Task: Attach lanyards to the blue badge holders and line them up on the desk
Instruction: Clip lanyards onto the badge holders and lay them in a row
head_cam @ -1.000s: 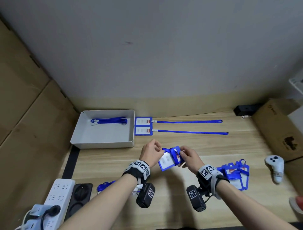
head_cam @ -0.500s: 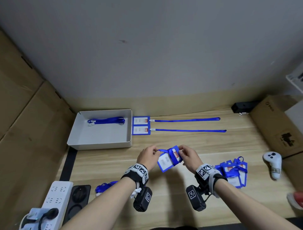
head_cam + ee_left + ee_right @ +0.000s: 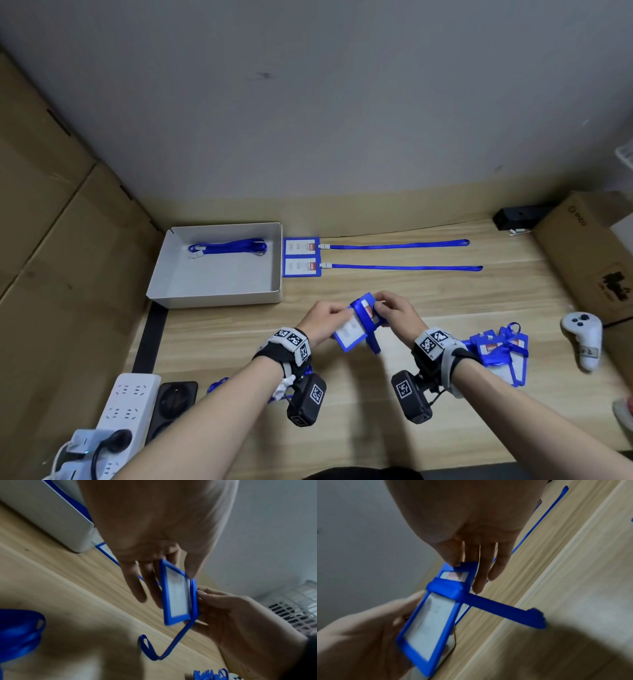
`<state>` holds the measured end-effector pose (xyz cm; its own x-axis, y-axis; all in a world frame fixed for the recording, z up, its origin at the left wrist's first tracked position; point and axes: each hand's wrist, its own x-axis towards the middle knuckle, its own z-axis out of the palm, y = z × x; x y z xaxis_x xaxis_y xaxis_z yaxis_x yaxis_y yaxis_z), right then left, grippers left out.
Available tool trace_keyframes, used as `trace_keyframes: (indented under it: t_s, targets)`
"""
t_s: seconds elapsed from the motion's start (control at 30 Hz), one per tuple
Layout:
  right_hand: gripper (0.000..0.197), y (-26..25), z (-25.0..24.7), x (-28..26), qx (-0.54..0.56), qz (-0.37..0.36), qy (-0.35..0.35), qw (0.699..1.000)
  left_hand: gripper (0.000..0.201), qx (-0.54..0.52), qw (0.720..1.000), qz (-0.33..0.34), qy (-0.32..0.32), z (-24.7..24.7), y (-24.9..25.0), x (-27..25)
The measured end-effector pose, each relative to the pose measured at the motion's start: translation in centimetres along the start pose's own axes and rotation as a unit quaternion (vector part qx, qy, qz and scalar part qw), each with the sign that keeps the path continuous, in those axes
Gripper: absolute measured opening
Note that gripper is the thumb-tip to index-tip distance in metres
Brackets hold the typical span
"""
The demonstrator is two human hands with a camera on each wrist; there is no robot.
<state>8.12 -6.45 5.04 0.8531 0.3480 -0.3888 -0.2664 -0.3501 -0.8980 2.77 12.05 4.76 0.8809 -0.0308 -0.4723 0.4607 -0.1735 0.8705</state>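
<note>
A blue badge holder [image 3: 349, 334] with a white card is held above the middle of the desk. My left hand [image 3: 325, 318] grips its lower end between thumb and fingers [image 3: 142, 588]. My right hand [image 3: 394, 311] pinches its top end [image 3: 457, 564]. A blue lanyard [image 3: 372, 341] is wrapped across the holder [image 3: 429, 626], and its loose end [image 3: 171, 646] hangs to the desk. Two finished holders [image 3: 301, 257] lie at the back with lanyards [image 3: 400, 245] stretched right. A pile of blue holders [image 3: 496, 353] lies right of my right wrist.
A white tray [image 3: 219, 296] at the back left holds a coiled lanyard [image 3: 229, 247]; another lanyard [image 3: 219, 385] lies by my left forearm. A power strip [image 3: 130, 404] sits front left, a white controller [image 3: 582, 332] and cardboard box [image 3: 589, 253] right.
My hands have drawn closer together on the holder. The left hand has shifted from the lanyard to the holder's lower end, and the strap now hangs below it.
</note>
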Motion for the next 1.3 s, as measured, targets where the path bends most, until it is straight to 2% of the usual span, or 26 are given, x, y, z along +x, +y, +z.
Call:
trace_keyframes:
  t_s: [0.07, 0.13, 0.23, 0.3, 0.33, 0.37, 0.4, 0.43, 0.47, 0.53, 0.57, 0.6, 0.63, 0.7, 0.77, 0.8, 0.87, 0.93, 0.97, 1.07, 1.2, 1.3]
  targets:
    - [0.015, -0.5, 0.6, -0.2, 0.073, 0.048, -0.017, 0.996, 0.015, 0.015, 0.999, 0.036, -0.012, 0.5, -0.1, 0.1]
    - [0.016, -0.6, 0.9, -0.5, 0.127, 0.108, -0.034, 0.985, 0.013, 0.058, 0.996, 0.056, 0.034, 0.3, -0.3, 0.4]
    - [0.027, 0.2, 0.6, -0.8, 0.093, 0.15, -0.073, 0.982, 0.016, 0.188, 0.977, 0.025, 0.096, -0.9, -1.1, 0.6]
    - [0.02, 1.2, 0.0, -0.7, 0.023, 0.13, -0.033, 0.991, 0.017, 0.305, 0.951, -0.002, 0.054, -1.9, -2.0, 0.3]
    - [0.014, 1.5, -0.4, -0.7, -0.01, 0.109, -0.002, 0.994, 0.016, 0.313, 0.95, -0.006, 0.005, -2.2, -2.8, 0.2]
    - [0.008, 1.8, -0.9, -0.7, -0.034, 0.089, 0.024, 0.995, 0.015, 0.282, 0.958, -0.01, -0.051, -2.4, -3.4, -0.2]
    - [0.009, 2.1, -1.3, -0.7, -0.056, 0.072, 0.043, 0.995, 0.014, 0.227, 0.969, -0.017, -0.1, -2.5, -4.1, -0.5]
    - [0.015, 2.6, -1.7, -0.7, -0.084, 0.063, 0.06, 0.993, 0.012, 0.176, 0.977, -0.023, -0.121, -2.5, -4.6, -1.0]
    - [0.019, 3.2, -2.1, -0.6, -0.117, 0.066, 0.076, 0.988, 0.009, 0.151, 0.982, -0.026, -0.109, -2.5, -5.0, -1.2]
    - [0.023, 4.6, -3.2, -0.6, -0.191, 0.11, 0.098, 0.97, 0.009, 0.176, 0.984, -0.036, -0.021, -2.4, -6.0, -0.9]
    - [0.022, 5.2, -3.7, -0.7, -0.221, 0.137, 0.099, 0.961, 0.01, 0.216, 0.975, -0.052, 0.019, -2.4, -6.3, -0.8]
    - [0.021, 5.8, -4.0, -0.8, -0.239, 0.154, 0.094, 0.954, 0.012, 0.264, 0.961, -0.073, 0.032, -2.5, -6.6, -0.8]
    - [0.021, 6.2, -4.3, -1.0, -0.254, 0.167, 0.083, 0.949, 0.015, 0.308, 0.947, -0.087, 0.018, -2.5, -6.6, -0.9]
    - [0.031, 6.5, -4.3, -1.4, -0.316, 0.18, 0.048, 0.93, 0.017, 0.351, 0.931, -0.092, -0.049, -2.3, -6.5, -1.1]
    - [0.039, 6.3, -3.8, -1.8, -0.387, 0.164, 0.028, 0.907, 0.017, 0.328, 0.935, -0.08, -0.109, -1.9, -6.0, -1.3]
    - [0.039, 6.0, -3.3, -1.9, -0.394, 0.14, 0.027, 0.908, 0.018, 0.304, 0.941, -0.072, -0.13, -1.6, -5.8, -1.5]
    - [0.041, 5.5, -2.3, -2.1, -0.367, 0.064, 0.011, 0.928, 0.018, 0.257, 0.953, -0.052, -0.15, -1.3, -5.3, -1.9]
    - [0.048, 4.8, -0.9, -2.4, -0.305, -0.007, -0.068, 0.95, 0.016, 0.224, 0.963, -0.029, -0.145, -1.3, -5.0, -2.3]
    - [0.05, 4.6, -0.1, -2.6, -0.259, -0.017, -0.124, 0.958, 0.015, 0.213, 0.967, -0.019, -0.135, -1.4, -5.0, -2.5]
    - [0.041, 4.5, 2.3, -3.2, -0.148, 0.043, -0.23, 0.961, 0.015, 0.203, 0.976, -0.004, -0.078, -2.3, -5.5, -3.3]
    - [0.007, 6.2, 3.9, -2.8, -0.135, 0.03, -0.242, 0.96, 0.016, 0.21, 0.977, -0.031, -0.011, -4.1, -7.2, -4.6]
    - [0.016, 6.7, 4.1, -2.5, -0.149, 0.018, -0.231, 0.961, 0.016, 0.211, 0.976, -0.05, -0.013, -4.8, -8.3, -5.3]
